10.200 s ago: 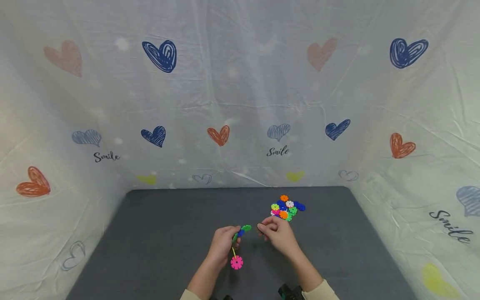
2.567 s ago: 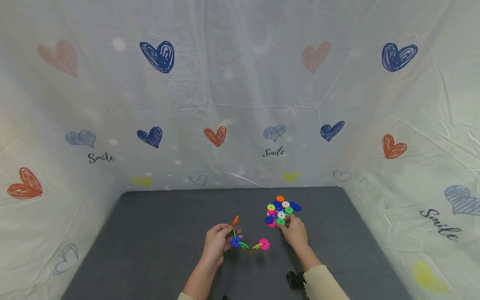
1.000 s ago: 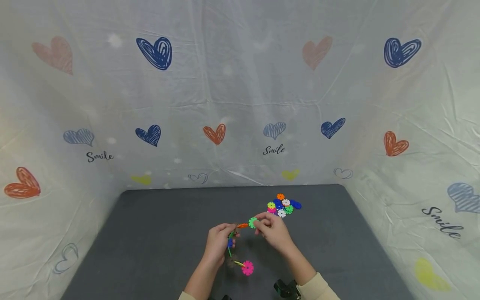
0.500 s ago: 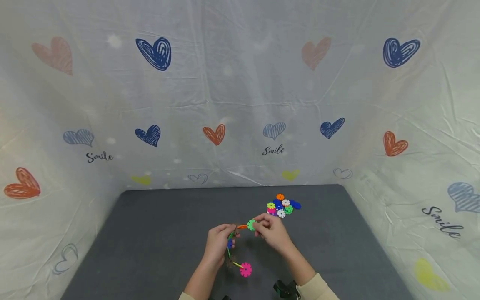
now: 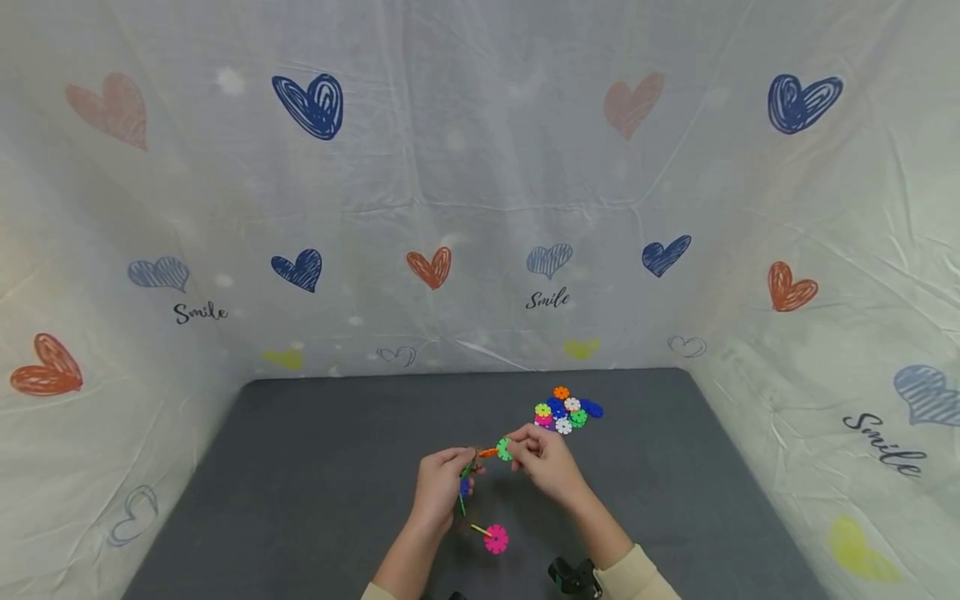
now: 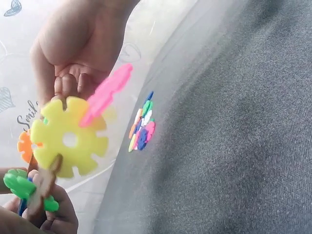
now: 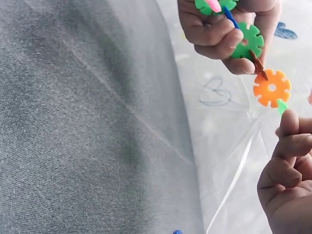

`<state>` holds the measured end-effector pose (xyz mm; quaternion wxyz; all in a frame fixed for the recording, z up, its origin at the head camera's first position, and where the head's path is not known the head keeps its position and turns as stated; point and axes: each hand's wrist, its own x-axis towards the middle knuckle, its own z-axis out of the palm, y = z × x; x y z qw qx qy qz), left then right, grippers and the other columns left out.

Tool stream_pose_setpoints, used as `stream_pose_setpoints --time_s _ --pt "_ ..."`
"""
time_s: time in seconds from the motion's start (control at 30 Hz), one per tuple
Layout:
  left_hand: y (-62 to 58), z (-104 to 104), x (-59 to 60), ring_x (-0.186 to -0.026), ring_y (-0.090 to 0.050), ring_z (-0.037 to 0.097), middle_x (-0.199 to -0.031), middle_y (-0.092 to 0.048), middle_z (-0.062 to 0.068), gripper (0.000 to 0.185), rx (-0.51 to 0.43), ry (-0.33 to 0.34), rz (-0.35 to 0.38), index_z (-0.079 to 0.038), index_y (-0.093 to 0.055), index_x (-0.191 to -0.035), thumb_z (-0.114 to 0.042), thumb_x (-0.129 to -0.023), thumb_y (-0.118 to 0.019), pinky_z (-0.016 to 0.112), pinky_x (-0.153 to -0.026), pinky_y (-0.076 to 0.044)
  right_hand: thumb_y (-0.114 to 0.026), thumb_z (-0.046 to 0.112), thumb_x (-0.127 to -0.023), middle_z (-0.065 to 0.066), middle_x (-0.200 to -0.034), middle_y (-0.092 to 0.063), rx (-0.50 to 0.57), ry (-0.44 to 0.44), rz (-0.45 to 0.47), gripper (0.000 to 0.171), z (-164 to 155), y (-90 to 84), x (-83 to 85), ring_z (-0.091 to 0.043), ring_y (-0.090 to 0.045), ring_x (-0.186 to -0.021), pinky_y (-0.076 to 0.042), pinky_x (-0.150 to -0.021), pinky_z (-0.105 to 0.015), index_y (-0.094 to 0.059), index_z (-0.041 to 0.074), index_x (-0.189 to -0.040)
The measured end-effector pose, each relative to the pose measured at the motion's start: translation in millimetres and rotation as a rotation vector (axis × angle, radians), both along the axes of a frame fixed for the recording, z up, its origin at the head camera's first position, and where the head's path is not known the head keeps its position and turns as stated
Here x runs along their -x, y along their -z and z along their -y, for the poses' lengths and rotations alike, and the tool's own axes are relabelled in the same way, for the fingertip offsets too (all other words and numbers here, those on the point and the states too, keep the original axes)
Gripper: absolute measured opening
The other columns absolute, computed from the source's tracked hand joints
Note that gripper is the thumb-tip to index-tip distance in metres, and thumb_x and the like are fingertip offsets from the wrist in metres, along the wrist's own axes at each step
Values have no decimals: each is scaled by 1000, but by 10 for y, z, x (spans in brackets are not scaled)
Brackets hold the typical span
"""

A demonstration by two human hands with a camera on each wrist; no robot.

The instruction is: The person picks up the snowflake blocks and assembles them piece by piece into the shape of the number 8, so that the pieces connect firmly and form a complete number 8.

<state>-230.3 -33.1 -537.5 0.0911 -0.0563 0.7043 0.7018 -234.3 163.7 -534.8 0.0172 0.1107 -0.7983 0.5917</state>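
Observation:
My left hand (image 5: 438,483) grips a chain of notched plastic discs above the table. From it hang a yellow disc (image 6: 48,141) and, slotted to that, a pink disc (image 5: 496,539). Further up the chain are green and blue discs, partly behind the fingers, and a brown disc (image 7: 258,64) joined to an orange disc (image 7: 263,92). My right hand (image 5: 551,465) pinches a light green disc (image 5: 503,450) between thumb and fingers. Its edge meets the rim of the orange disc; how deep the slots sit I cannot tell.
A small pile of loose discs (image 5: 558,409) in several colours lies on the dark grey table (image 5: 337,442), beyond my right hand. A pale curtain (image 5: 480,167) with printed hearts stands around the table's back and sides. A black device (image 5: 573,578) sits at the right wrist.
Since the oldest frame the orange disc has joined the chain's end. The right hand has brought the green disc from the pile to the orange one. In the last second both hands barely move.

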Motion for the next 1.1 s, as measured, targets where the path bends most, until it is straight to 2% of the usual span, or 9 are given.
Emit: stream_pose_setpoints --time_s 0.1,0.23,0.33,0.37,0.53,0.6,0.73,0.9,1.1 --pt "-11 -8 -2 -62 -56 15 -81 -73 8 29 -5 1 -4 4 -73 -105 -20 -102 -59 33 -60 -50 -61 12 -101 -14 -74 -69 3 4 -4 15 -15 10 6 -20 -54 -59 -42 -52 -21 -70 1 -107" --pt "-7 -9 -1 -62 -56 14 -81 -73 8 28 -11 10 -5 4 -73 -104 -20 -101 -59 32 -59 -49 -60 8 -101 -18 -74 -69 -11 -12 -24 15 -2 -13 -2 -15 -56 -58 -40 -51 -21 -70 -2 -106" --pt "1 -15 0 -61 -55 14 -79 -73 8 27 -31 16 2 5 -73 -103 -18 -101 -59 30 -58 -47 -61 4 -100 -23 -74 -68 -16 -21 -44 13 40 -162 -69 -7 -55 -58 -38 -50 -19 -69 -6 -104" --pt "2 -18 -1 -61 -55 14 -78 -72 7 27 -39 17 3 5 -73 -102 -17 -101 -59 29 -57 -47 -61 2 -99 -24 -73 -67 -15 -19 -48 12 60 -220 -98 -11 -55 -56 -37 -50 -19 -68 -7 -102" --pt "16 -3 -5 -62 -60 13 -80 -73 8 27 -60 47 6 6 -73 -103 -17 -101 -60 28 -58 -51 -63 9 -100 -24 -77 -67 -11 3 -35 12 56 -102 -37 -17 -58 -59 -39 -51 -20 -71 0 -103" --pt "31 25 0 -66 -63 15 -82 -74 11 27 -22 90 -18 6 -74 -102 -17 -100 -61 30 -63 -53 -64 16 -100 -22 -79 -68 -26 13 -18 16 18 40 37 -19 -61 -64 -43 -55 -21 -73 4 -105" --pt "40 63 20 -76 -64 17 -88 -73 8 25 135 182 -84 0 -77 -97 -22 -97 -65 31 -69 -52 -64 22 -100 -19 -83 -69 -64 9 1 22 -41 81 65 -31 -63 -71 -47 -60 -24 -75 6 -110" --pt "27 34 56 -75 -62 14 -85 -72 0 25 283 181 -159 -8 -77 -97 -31 -96 -69 31 -66 -49 -61 21 -102 -20 -83 -67 -102 -69 1 22 -78 50 85 -17 -60 -66 -43 -56 -23 -74 7 -113" --pt "47 12 94 -73 -61 14 -82 -72 5 25 214 160 -169 -5 -78 -94 -29 -95 -71 33 -68 -52 -58 20 -104 -25 -83 -66 -114 -182 -24 25 -58 15 112 -6 -54 -64 -39 -52 -21 -73 4 -116"
